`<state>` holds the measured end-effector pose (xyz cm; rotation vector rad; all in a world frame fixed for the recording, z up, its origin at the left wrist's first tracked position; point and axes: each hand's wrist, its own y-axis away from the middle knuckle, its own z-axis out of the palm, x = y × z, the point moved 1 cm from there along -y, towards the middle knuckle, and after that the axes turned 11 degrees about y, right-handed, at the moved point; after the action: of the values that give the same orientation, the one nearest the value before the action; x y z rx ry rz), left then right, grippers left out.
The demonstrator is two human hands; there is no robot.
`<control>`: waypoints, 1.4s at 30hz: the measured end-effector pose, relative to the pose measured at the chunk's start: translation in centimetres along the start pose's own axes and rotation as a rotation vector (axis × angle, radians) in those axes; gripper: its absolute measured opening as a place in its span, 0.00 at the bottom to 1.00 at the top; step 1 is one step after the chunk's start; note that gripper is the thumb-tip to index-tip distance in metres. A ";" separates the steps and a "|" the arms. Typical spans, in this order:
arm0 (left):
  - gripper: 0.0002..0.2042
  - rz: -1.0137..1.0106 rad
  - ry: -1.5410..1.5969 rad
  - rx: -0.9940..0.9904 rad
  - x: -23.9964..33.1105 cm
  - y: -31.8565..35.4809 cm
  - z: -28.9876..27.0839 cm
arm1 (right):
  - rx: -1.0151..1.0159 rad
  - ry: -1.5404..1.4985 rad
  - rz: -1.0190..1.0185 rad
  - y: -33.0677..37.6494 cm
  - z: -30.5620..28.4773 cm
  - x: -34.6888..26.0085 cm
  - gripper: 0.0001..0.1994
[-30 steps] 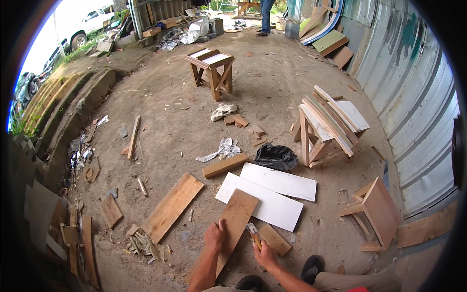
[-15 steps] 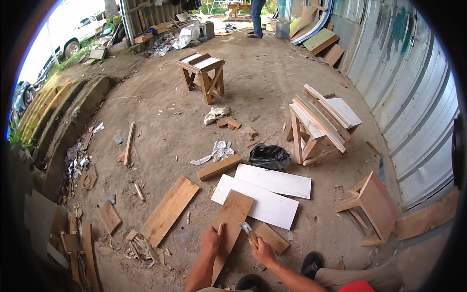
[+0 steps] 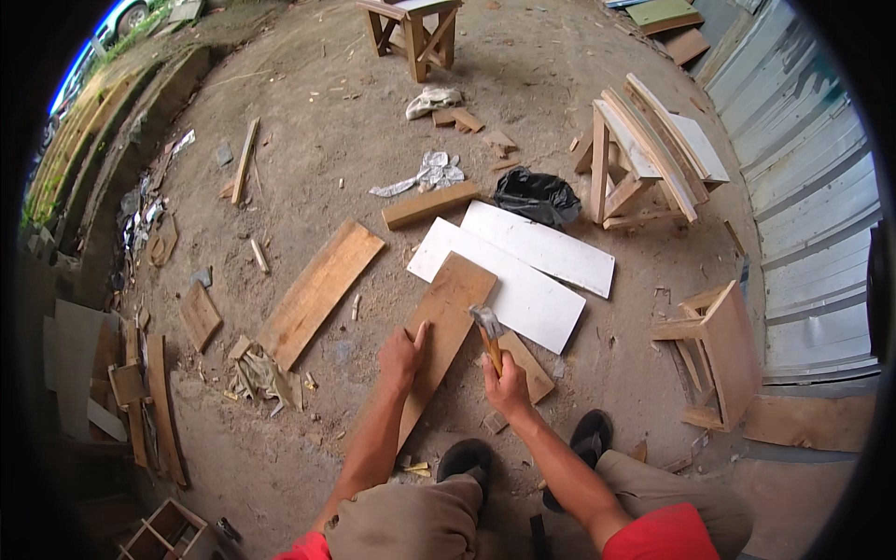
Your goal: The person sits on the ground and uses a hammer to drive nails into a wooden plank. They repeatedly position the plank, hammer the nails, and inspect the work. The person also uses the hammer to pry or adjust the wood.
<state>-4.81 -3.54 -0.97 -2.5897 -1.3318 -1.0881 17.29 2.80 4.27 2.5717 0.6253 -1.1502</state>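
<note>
A long brown wooden board slants up between my knees, its far end over a white board. My left hand grips the brown board's left edge, the thumb lying along its top face. In my right hand is a claw hammer, the fingers wrapped round its wooden handle. The hammer's metal head is up, close to the brown board's right edge. A shorter wooden piece lies on the ground behind my right hand. A second white board partly overlaps the first.
To the left lie a loose plank and a crumpled cloth. A wooden block and a black plastic bag are beyond the boards. Wooden stools stand far ahead and at right; another lies tipped near the metal wall.
My view has tilted down, bringing in my knees and red sleeves. The hammer now points more upright in my right hand. My left hand keeps its grip on the board.
</note>
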 end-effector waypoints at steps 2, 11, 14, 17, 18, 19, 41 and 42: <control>0.37 -0.014 0.021 -0.018 0.5 -0.1 -0.4 | 0.094 -0.073 -0.062 -0.5 -0.9 -2.0 0.14; 0.36 -0.051 0.001 -0.011 0.7 -0.3 0.3 | -0.018 0.077 -0.021 -1.6 3.1 2.6 0.16; 0.36 -0.039 -0.029 -0.020 0.1 -0.1 0.4 | -0.126 0.081 0.004 -1.8 2.2 1.7 0.16; 0.36 -0.058 0.007 -0.008 -0.1 -0.4 0.2 | 0.000 -0.103 -0.091 -2.4 -0.1 -2.1 0.17; 0.36 -0.061 0.007 -0.010 -0.1 -0.4 0.3 | 0.029 -0.143 -0.119 -2.3 -0.6 -2.9 0.17; 0.36 -0.059 0.006 -0.011 0.0 -0.5 0.3 | 0.060 -0.140 -0.153 -2.3 -0.5 -2.8 0.16; 0.36 -0.001 0.015 0.013 0.1 -0.8 0.8 | -0.021 0.023 0.046 -3.4 2.0 2.6 0.16; 0.36 -0.011 0.009 0.013 0.0 -0.8 0.7 | -0.012 0.028 0.013 -3.0 2.6 3.1 0.16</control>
<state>-4.95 -2.77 -1.73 -2.5684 -1.3484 -1.0868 16.03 5.26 0.00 2.5823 0.6190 -1.1049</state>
